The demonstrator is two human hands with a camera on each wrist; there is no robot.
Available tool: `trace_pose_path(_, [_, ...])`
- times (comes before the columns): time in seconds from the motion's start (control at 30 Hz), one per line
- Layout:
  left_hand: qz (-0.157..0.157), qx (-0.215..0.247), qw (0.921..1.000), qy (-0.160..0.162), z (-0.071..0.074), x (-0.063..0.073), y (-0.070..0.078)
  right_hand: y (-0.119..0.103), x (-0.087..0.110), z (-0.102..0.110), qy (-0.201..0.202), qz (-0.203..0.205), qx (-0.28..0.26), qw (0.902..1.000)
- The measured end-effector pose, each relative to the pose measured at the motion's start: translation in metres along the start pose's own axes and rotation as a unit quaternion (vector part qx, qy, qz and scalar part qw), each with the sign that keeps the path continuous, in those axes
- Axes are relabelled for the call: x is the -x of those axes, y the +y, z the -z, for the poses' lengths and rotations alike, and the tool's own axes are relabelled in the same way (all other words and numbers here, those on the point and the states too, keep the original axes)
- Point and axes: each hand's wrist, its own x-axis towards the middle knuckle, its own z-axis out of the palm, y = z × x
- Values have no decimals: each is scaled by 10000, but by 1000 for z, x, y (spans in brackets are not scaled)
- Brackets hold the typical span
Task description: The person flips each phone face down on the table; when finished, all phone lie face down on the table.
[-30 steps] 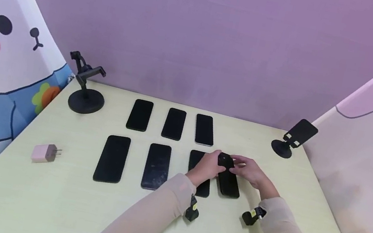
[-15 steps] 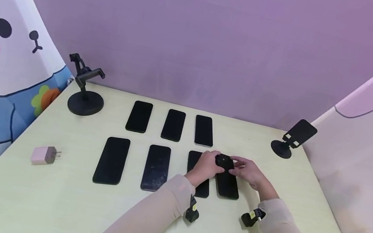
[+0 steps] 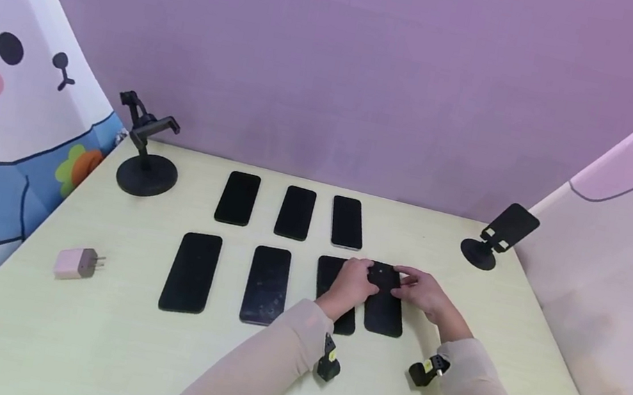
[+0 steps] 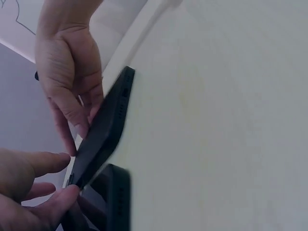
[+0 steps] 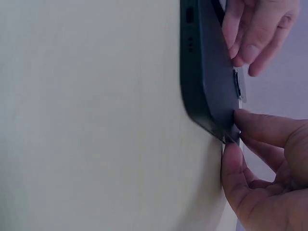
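A black smartphone (image 3: 385, 314), back upward with its camera bump at the far end, sits between both hands at the right end of the front row. My left hand (image 3: 351, 288) pinches its far left edge, thumb on the back. On the opposite edge my right hand (image 3: 426, 294) pinches too, thumb over the back and fingers along the side. In the left wrist view the phone (image 4: 103, 127) tilts beside another smartphone (image 4: 120, 199), which lies partly beneath my left hand. The right wrist view shows the phone's (image 5: 216, 72) port end and both hands' fingertips at its far end.
Two more smartphones lie in the front row, such as this one (image 3: 190, 273); three lie behind, including one dark phone (image 3: 295, 213). A black phone stand (image 3: 146, 175) is back left, a smaller stand (image 3: 511, 226) back right. A pink charger plug (image 3: 76, 263) lies left.
The phone between my hands has turned slightly, its near end swinging left so that it lines up closer with its neighbour. Both hands keep their grip and barely move.
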Motion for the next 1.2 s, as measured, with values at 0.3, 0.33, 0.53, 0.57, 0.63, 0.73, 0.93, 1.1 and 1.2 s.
trace_pose_path(0.3, [134, 279, 9994, -148, 2, -2, -3, 2, 0, 1, -72, 189, 124, 9997])
trace_pose_path(0.33, [92, 303, 9994, -151, 2, -2, -3, 1, 0, 2, -69, 194, 160, 9997])
trace_pose_path(0.53, [-256, 380, 9988, -180, 12, 2, -8, -10, 3, -1, 181, 340, 535, 9978])
trace_pose_path(0.57, [-308, 354, 9988, -163, 16, 3, -10, -14, 5, -2, 216, 419, 570, 9973])
trace_pose_path(0.63, [-440, 329, 9985, -60, 25, 4, -13, -21, 7, -7, 256, 597, 557, 9963])
trace_pose_path(0.73, [-519, 261, 9982, 124, 39, 8, -21, -31, 9, -17, 209, 719, 447, 9962])
trace_pose_path(0.93, [-245, -131, 9994, 215, 65, 18, -38, -47, 9, -40, 62, 709, 623, 9955])
trace_pose_path(1.1, [-16, -212, 9997, 140, 77, 24, -45, -57, 6, -54, 6, 714, 842, 9939])
trace_pose_path(1.2, [40, -215, 9997, 95, 80, 25, -49, -60, 4, -60, -17, 696, 875, 9937])
